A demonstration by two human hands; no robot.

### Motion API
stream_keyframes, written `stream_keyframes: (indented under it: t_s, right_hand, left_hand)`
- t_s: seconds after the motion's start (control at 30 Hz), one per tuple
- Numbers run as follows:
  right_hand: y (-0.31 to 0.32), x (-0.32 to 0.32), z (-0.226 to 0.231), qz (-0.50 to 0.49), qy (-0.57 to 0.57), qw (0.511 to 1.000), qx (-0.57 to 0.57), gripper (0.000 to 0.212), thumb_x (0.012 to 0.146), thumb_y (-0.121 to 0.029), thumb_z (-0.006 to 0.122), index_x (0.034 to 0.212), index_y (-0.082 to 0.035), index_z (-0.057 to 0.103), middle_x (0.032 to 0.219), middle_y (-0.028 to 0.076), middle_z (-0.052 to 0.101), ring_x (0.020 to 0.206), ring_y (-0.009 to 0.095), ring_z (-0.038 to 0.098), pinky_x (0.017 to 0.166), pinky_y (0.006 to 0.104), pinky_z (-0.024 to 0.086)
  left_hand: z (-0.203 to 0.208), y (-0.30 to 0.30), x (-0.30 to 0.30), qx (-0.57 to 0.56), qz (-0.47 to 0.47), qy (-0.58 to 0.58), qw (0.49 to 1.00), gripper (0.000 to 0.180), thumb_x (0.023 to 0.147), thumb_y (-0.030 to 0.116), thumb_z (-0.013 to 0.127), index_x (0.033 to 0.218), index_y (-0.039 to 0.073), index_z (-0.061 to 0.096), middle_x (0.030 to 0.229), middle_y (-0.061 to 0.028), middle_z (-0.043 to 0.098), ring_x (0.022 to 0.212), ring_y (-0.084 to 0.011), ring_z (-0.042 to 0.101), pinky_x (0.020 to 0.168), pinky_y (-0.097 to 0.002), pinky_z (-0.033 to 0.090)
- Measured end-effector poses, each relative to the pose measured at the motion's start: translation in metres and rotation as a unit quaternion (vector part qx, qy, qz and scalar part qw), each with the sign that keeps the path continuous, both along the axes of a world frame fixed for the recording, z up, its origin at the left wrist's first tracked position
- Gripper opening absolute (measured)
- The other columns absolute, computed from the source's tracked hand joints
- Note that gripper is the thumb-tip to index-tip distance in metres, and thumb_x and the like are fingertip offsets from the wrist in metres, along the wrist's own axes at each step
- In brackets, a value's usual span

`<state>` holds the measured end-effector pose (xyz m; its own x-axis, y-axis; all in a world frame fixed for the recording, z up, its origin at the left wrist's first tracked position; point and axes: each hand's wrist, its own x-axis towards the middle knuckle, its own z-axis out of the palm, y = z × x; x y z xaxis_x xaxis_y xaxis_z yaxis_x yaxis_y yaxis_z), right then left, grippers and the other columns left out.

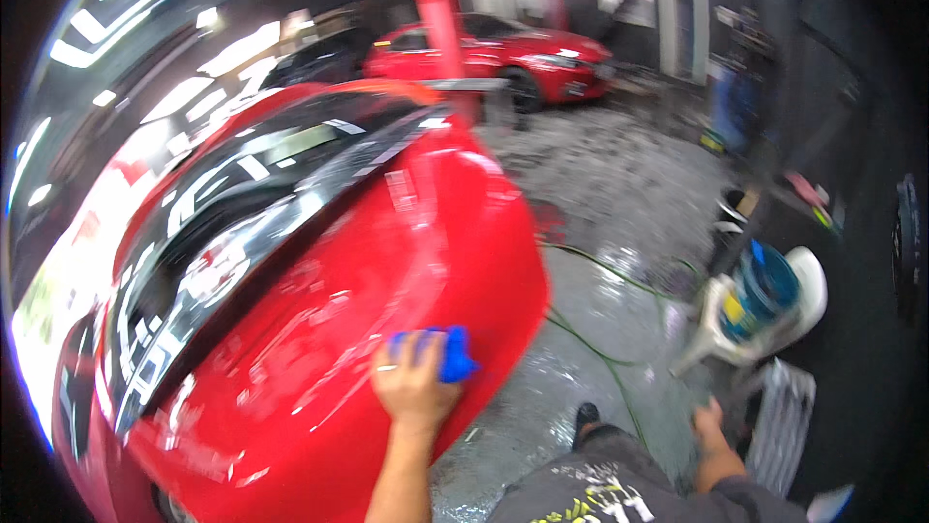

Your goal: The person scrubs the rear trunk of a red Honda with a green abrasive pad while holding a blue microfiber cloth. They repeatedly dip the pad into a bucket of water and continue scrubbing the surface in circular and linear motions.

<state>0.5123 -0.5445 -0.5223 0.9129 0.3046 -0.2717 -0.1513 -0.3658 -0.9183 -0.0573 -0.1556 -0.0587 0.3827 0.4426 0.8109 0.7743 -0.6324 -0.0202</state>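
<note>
Here's the red car's glossy bonnet (319, 329), filling the left side. On it, the left hand (416, 389) reaches forward, palm down, forearm coming from below, fingers bent and closed over the blue cloth (459, 357), which bunches under and right of them. Right hand (709, 418) hangs low, blurred; can't tell its grip.

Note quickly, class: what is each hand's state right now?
Left hand: holding a blue cloth against the red hood.
Right hand: at the person's side, blurred; open or closed cannot be told.
</note>
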Motion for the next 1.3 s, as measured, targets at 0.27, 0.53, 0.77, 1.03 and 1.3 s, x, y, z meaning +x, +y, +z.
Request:
stream_keyframes:
  t_s: [0.27, 0.53, 0.77, 1.03, 1.3]
  right_hand:
    - [0.103, 0.020, 0.148, 0.001, 0.133, 0.989, 0.064, 0.042, 0.111, -0.015, 0.063, 0.152, -0.017, 0.061, 0.128, 0.007, 0.072, 0.091, 0.022, 0.065, 0.079, 0.0466, 0.057]
    - [0.118, 0.118, 0.069, -0.094, 0.196, 0.975, 0.045, 0.035, 0.111, -0.017, 0.063, 0.145, -0.010, 0.064, 0.126, 0.008, 0.074, 0.106, 0.025, 0.071, 0.088, 0.0461, 0.056]
    - [0.082, 0.351, 0.118, -0.017, -0.201, 0.977, -0.069, 0.034, 0.107, -0.011, 0.070, 0.139, 0.000, 0.067, 0.131, 0.016, 0.076, 0.130, 0.027, 0.069, 0.112, 0.0413, 0.051]
    - [0.022, 0.529, 0.234, 0.161, -0.360, 0.804, -0.445, 0.023, 0.111, -0.021, 0.062, 0.129, -0.016, 0.075, 0.131, 0.015, 0.078, 0.137, 0.038, 0.067, 0.118, 0.0594, 0.047]
    - [-0.005, 0.551, 0.207, 0.452, -0.101, 0.684, -0.564, 0.042, 0.109, -0.030, 0.052, 0.144, -0.027, 0.075, 0.155, 0.013, 0.069, 0.157, 0.035, 0.052, 0.128, 0.0687, 0.033]
  left_hand:
    - [-0.008, 0.016, 0.019, 0.001, 0.078, -0.036, 0.996, 0.048, 0.086, 0.030, 0.090, 0.125, 0.007, 0.076, 0.118, -0.0183, 0.076, 0.111, -0.0433, 0.072, 0.098, -0.0552, 0.057]
    - [-0.021, 0.030, 0.025, 0.115, 0.139, -0.011, 0.983, 0.050, 0.096, 0.033, 0.088, 0.128, -0.003, 0.077, 0.123, -0.0238, 0.078, 0.113, -0.0453, 0.071, 0.100, -0.0572, 0.059]
    - [-0.056, 0.028, -0.020, 0.241, 0.207, 0.135, 0.939, 0.048, 0.102, 0.040, 0.085, 0.116, -0.004, 0.075, 0.097, -0.0113, 0.078, 0.080, -0.0278, 0.078, 0.063, -0.0367, 0.064]
    - [-0.048, 0.066, 0.079, 0.175, 0.409, 0.019, 0.896, 0.062, 0.101, 0.055, 0.081, 0.122, -0.002, 0.072, 0.105, -0.0150, 0.075, 0.082, -0.0354, 0.074, 0.067, -0.0429, 0.061]
    - [-0.037, 0.074, 0.086, 0.047, 0.525, -0.018, 0.850, 0.067, 0.098, 0.056, 0.083, 0.129, -0.003, 0.073, 0.116, -0.0216, 0.076, 0.095, -0.0405, 0.074, 0.082, -0.0489, 0.060]
